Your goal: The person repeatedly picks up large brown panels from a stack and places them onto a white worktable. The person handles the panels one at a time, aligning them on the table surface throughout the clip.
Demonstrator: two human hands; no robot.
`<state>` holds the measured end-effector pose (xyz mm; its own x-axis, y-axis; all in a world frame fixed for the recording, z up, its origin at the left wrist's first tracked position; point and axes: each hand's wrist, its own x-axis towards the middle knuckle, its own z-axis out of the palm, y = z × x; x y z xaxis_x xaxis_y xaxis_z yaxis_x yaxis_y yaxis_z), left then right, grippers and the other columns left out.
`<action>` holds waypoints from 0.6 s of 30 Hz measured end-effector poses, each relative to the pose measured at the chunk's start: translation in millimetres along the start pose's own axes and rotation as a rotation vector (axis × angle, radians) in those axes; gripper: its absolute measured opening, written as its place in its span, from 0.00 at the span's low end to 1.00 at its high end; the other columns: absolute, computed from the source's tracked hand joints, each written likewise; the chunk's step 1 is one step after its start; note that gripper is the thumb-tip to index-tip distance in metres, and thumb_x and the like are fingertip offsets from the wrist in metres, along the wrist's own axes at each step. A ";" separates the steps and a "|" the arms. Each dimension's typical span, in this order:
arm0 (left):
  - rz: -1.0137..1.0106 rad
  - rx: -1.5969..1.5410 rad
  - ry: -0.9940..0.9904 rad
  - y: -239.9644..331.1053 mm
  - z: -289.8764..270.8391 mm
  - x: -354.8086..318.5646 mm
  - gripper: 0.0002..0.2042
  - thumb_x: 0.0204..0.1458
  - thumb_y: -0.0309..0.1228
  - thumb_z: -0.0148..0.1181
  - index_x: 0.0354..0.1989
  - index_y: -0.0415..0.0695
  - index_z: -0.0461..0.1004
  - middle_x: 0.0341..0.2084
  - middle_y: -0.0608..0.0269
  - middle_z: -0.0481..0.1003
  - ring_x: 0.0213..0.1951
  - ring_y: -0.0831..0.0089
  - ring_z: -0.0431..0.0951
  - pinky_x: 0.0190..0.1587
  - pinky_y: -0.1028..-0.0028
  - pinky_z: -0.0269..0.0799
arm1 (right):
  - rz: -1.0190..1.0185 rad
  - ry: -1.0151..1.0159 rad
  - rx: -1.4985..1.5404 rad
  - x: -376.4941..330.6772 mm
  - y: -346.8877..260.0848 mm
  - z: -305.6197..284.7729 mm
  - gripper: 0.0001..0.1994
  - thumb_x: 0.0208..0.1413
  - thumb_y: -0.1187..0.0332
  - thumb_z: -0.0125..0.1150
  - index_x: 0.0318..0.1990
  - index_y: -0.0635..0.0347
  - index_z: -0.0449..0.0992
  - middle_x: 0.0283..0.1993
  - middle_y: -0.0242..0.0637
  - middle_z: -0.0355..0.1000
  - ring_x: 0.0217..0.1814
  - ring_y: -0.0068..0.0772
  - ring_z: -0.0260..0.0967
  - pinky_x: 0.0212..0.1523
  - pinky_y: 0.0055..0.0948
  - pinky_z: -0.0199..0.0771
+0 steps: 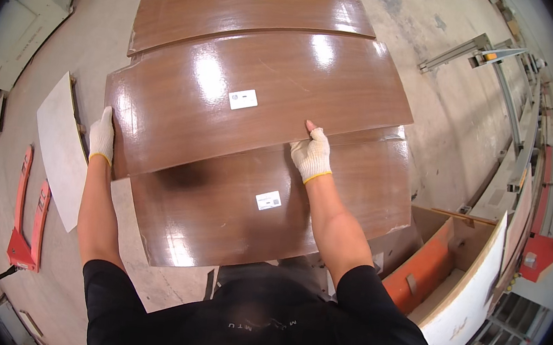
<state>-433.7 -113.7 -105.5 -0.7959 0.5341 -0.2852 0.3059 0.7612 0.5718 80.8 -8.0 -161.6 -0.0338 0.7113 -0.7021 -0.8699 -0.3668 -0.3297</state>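
A glossy brown wood-grain panel (pixel 182 112) with a small white label is held in both my hands, which wear white knit gloves with yellow cuffs. My left hand (pixel 102 135) grips its left edge. At the near edge, right of the middle, my right hand (pixel 312 155) is closed with the thumb on top and the fingers hidden beneath. The panel lies over a similar brown panel (pixel 217 220) closer to me, shading it, and a third brown panel (pixel 192 15) shows beyond its far edge. Both of these bear white labels too.
On the left stand a red pallet jack (pixel 25 254) and a pale sheet (pixel 64 143). To the right, close to me, is a wooden crate (pixel 472 294) with an orange board (pixel 417 275) inside. A metal frame (pixel 464 51) stands at the far right.
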 end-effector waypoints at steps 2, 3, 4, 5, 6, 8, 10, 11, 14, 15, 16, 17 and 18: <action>-0.005 -0.005 -0.022 -0.8 11.6 26.0 0.42 0.61 0.62 0.49 0.50 0.22 0.77 0.46 0.30 0.80 0.51 0.43 0.80 0.57 0.56 0.69 | -0.008 0.001 -0.016 11.7 7.3 6.9 0.12 0.64 0.74 0.60 0.51 0.60 0.67 0.60 0.47 0.69 0.62 0.55 0.71 0.63 0.60 0.76; -0.005 0.013 -0.022 -0.6 17.0 37.2 0.42 0.60 0.62 0.49 0.50 0.23 0.77 0.46 0.29 0.80 0.51 0.43 0.80 0.57 0.56 0.69 | -0.028 0.028 -0.027 15.0 10.8 11.0 0.12 0.64 0.74 0.60 0.52 0.60 0.67 0.60 0.47 0.69 0.62 0.55 0.71 0.63 0.60 0.76; 0.012 0.023 -0.029 0.8 21.5 48.1 0.42 0.60 0.62 0.49 0.50 0.23 0.77 0.46 0.29 0.79 0.51 0.42 0.80 0.57 0.56 0.69 | 0.005 -0.017 -0.029 17.7 12.8 16.3 0.13 0.65 0.74 0.59 0.53 0.60 0.67 0.60 0.47 0.69 0.62 0.55 0.70 0.64 0.60 0.75; 0.023 0.036 -0.019 1.3 24.4 55.7 0.42 0.60 0.62 0.49 0.50 0.23 0.77 0.46 0.29 0.79 0.51 0.42 0.80 0.57 0.56 0.69 | 0.025 -0.038 -0.039 18.0 15.3 20.9 0.13 0.65 0.73 0.58 0.55 0.60 0.66 0.60 0.48 0.68 0.63 0.56 0.70 0.64 0.61 0.75; -0.021 0.035 -0.050 4.9 27.2 64.1 0.42 0.60 0.63 0.49 0.51 0.24 0.77 0.48 0.28 0.79 0.52 0.40 0.79 0.57 0.55 0.69 | 0.030 -0.052 -0.053 19.1 15.5 26.6 0.14 0.66 0.72 0.58 0.56 0.60 0.66 0.61 0.48 0.68 0.63 0.56 0.70 0.64 0.62 0.75; 0.040 0.086 -0.044 14.0 28.9 75.0 0.40 0.60 0.62 0.49 0.49 0.26 0.79 0.46 0.29 0.79 0.53 0.40 0.79 0.58 0.55 0.69 | 0.089 -0.011 -0.197 18.3 11.2 35.0 0.15 0.68 0.70 0.56 0.58 0.60 0.65 0.62 0.50 0.68 0.61 0.56 0.72 0.61 0.63 0.78; 0.051 0.245 -0.054 24.4 27.0 75.8 0.39 0.60 0.61 0.49 0.49 0.28 0.80 0.47 0.30 0.80 0.54 0.41 0.79 0.59 0.54 0.69 | 0.184 0.018 -0.466 13.7 -2.2 37.3 0.15 0.69 0.67 0.55 0.58 0.62 0.65 0.60 0.50 0.68 0.56 0.55 0.75 0.54 0.63 0.80; 0.048 0.381 -0.076 29.1 24.6 72.1 0.38 0.60 0.61 0.49 0.50 0.29 0.80 0.48 0.31 0.79 0.55 0.41 0.79 0.60 0.54 0.69 | 0.258 0.020 -0.660 8.8 -13.6 36.2 0.16 0.69 0.65 0.55 0.58 0.64 0.66 0.58 0.50 0.70 0.52 0.55 0.77 0.50 0.63 0.82; 0.315 0.696 0.166 35.3 22.4 37.8 0.36 0.61 0.60 0.51 0.56 0.34 0.77 0.55 0.37 0.77 0.59 0.45 0.76 0.63 0.52 0.68 | 0.203 -0.183 -1.371 -22.2 -52.9 22.4 0.13 0.65 0.61 0.58 0.43 0.63 0.75 0.38 0.50 0.78 0.39 0.53 0.81 0.40 0.52 0.83; 0.442 0.742 0.132 36.6 22.0 22.2 0.35 0.61 0.58 0.53 0.62 0.36 0.73 0.59 0.40 0.75 0.62 0.46 0.74 0.65 0.51 0.65 | 0.134 -0.235 -1.651 -39.2 -66.5 15.2 0.12 0.64 0.61 0.58 0.40 0.62 0.77 0.35 0.50 0.78 0.39 0.53 0.81 0.40 0.49 0.82; 0.582 0.697 0.200 35.8 26.4 2.7 0.32 0.62 0.54 0.56 0.61 0.37 0.74 0.58 0.43 0.76 0.62 0.47 0.73 0.65 0.52 0.65 | 0.075 -0.298 -1.757 -55.8 -79.8 9.1 0.12 0.62 0.61 0.58 0.38 0.62 0.79 0.32 0.50 0.78 0.39 0.53 0.81 0.41 0.46 0.82; 0.673 0.683 0.230 37.2 35.2 -17.9 0.30 0.63 0.52 0.56 0.61 0.37 0.74 0.59 0.43 0.76 0.62 0.48 0.72 0.66 0.52 0.63 | 0.109 -0.195 -1.879 -76.8 -94.2 1.5 0.14 0.62 0.59 0.58 0.41 0.61 0.80 0.37 0.51 0.79 0.42 0.54 0.80 0.44 0.47 0.80; 0.633 0.639 0.144 41.8 43.2 -35.7 0.29 0.63 0.51 0.57 0.60 0.36 0.74 0.59 0.42 0.75 0.63 0.48 0.71 0.67 0.51 0.62 | 0.124 -0.071 -1.927 -98.3 -109.0 -6.6 0.16 0.62 0.57 0.59 0.43 0.61 0.81 0.41 0.52 0.80 0.45 0.56 0.80 0.48 0.47 0.79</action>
<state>-369.9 -85.1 -104.6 -0.4250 0.9032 0.0599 0.9051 0.4232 0.0416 182.1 -41.9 -60.8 -0.1035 0.6343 -0.7661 0.7669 -0.4396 -0.4676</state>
